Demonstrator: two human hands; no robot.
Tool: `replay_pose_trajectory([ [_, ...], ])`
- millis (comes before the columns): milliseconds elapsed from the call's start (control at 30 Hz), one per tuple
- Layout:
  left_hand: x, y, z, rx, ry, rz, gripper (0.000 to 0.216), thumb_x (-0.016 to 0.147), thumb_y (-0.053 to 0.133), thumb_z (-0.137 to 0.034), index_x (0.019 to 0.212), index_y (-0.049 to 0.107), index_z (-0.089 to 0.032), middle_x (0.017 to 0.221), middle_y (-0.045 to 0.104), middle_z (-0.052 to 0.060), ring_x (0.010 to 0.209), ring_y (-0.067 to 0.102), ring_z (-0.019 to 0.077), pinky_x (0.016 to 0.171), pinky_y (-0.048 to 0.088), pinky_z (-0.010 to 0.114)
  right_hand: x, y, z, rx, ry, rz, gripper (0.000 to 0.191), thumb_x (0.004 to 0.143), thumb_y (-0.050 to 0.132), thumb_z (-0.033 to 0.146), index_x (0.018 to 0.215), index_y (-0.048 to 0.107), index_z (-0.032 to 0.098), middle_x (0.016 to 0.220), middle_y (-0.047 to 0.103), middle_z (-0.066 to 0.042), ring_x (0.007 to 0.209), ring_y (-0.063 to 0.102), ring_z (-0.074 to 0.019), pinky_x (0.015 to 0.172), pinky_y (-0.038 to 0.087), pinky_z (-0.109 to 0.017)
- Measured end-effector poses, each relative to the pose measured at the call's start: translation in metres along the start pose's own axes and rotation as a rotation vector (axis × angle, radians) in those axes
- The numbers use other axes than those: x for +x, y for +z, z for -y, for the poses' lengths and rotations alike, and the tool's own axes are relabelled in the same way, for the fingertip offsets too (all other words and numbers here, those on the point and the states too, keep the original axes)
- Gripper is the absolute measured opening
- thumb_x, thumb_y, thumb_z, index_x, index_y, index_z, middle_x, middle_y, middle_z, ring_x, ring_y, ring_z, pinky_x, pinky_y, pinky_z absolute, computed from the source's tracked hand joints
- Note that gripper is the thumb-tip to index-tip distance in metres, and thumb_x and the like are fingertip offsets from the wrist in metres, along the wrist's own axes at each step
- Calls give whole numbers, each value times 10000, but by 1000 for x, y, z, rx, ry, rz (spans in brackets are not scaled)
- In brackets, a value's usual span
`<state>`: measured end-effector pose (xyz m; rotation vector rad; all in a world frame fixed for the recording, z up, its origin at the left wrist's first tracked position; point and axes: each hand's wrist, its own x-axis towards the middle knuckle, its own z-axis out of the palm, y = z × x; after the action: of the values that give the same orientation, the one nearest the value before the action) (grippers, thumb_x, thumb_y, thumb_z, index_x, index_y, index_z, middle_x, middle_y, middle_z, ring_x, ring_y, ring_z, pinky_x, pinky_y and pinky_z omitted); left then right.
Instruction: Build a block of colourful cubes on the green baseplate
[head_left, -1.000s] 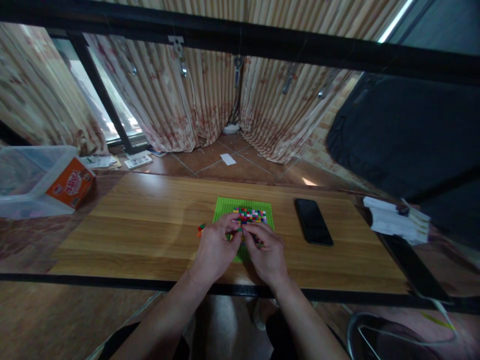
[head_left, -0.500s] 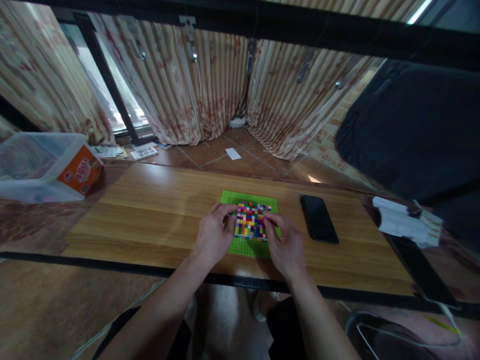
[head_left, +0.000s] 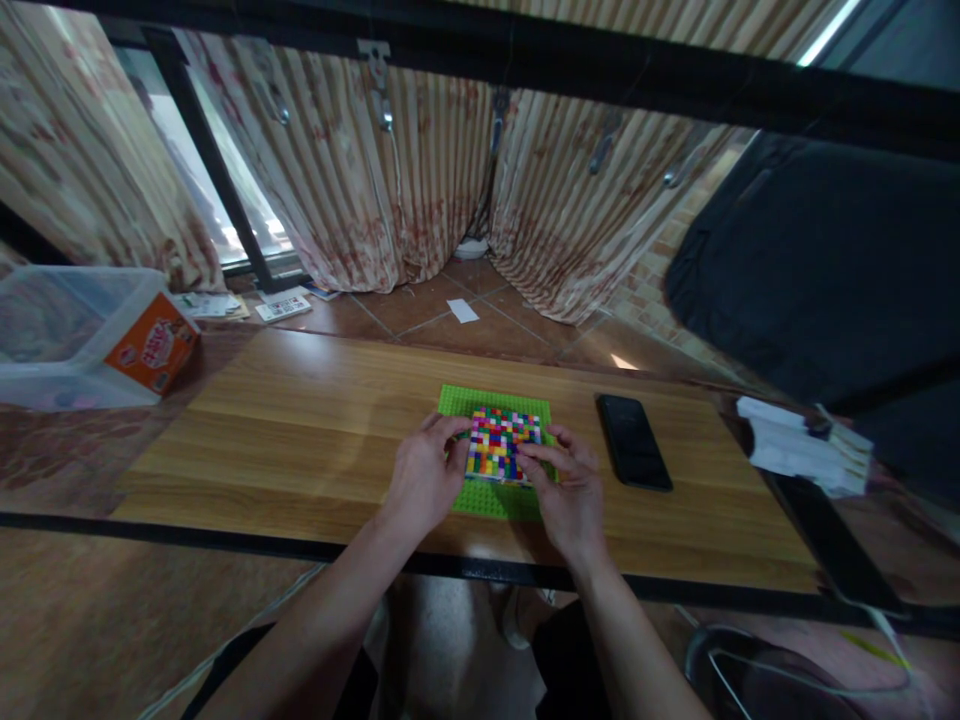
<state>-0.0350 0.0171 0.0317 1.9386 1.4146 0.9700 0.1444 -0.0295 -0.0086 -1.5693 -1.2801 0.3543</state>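
Note:
A green studded baseplate (head_left: 491, 500) lies on the wooden table (head_left: 300, 430) in front of me. A square patch of small multicoloured bricks (head_left: 501, 443) covers its middle. My left hand (head_left: 421, 482) rests at the patch's left edge, thumb and forefinger curled against it. My right hand (head_left: 574, 495) sits at the right edge, its fingers bent onto the patch's lower right corner. Both hands grip the patch from opposite sides.
A black phone (head_left: 634, 440) lies right of the baseplate. A clear plastic bin (head_left: 45, 340) with an orange box (head_left: 154, 345) stands at the far left. White folded material (head_left: 799, 445) and a dark flat device (head_left: 836, 545) lie at the right end. A black bar (head_left: 225, 535) runs along the table's front.
My hands were together over the front of the plate, hiding part of the bricks. They have since moved apart to the patch's two sides, and the right fingers have crept onto its lower corner.

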Motion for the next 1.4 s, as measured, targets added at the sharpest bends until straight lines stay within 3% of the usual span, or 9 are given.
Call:
replay_pose_trajectory([
  [133,0,-1,0,79,-44,42,245,846,553,-100,1018,706,-182,935,698,45,749,646,154,728,515,286,2,8,-6,116,118,16,81,751,755,353,811,788,309,1299,561,-43,1260,471,-285,1093,309,-498],
  [400,-2,-2,1,124,-58,116,246,850,552,-103,1027,703,-187,1008,720,54,809,672,165,793,532,299,6,14,-7,384,291,42,171,654,800,347,811,789,280,1216,614,-60,1200,547,-271,1038,400,-439],
  [700,-3,4,-3,172,-65,188,422,853,520,-84,1234,634,-227,1207,700,59,1058,672,205,971,507,345,9,13,-4,308,254,57,197,668,775,374,834,772,266,1098,663,-63,1178,550,-276,1064,348,-478],
  [1067,-2,5,-2,145,-19,156,419,819,522,-39,1154,696,-219,1005,743,59,863,704,193,841,553,337,11,16,-8,314,259,82,211,664,776,374,826,761,241,1051,686,-54,1044,617,-249,985,430,-446],
  [1233,0,2,1,43,-55,124,370,822,548,-66,1134,692,-201,1007,748,58,876,709,181,837,563,328,12,12,-9,301,239,90,227,667,786,381,857,771,258,1108,673,-62,1131,588,-267,1022,404,-472],
  [1400,2,1,6,-142,-38,61,313,835,562,-103,1103,687,-202,960,763,37,866,721,162,847,579,322,15,4,-4,322,171,-53,212,744,740,381,894,761,233,1238,604,-99,1159,575,-273,952,468,-455],
])
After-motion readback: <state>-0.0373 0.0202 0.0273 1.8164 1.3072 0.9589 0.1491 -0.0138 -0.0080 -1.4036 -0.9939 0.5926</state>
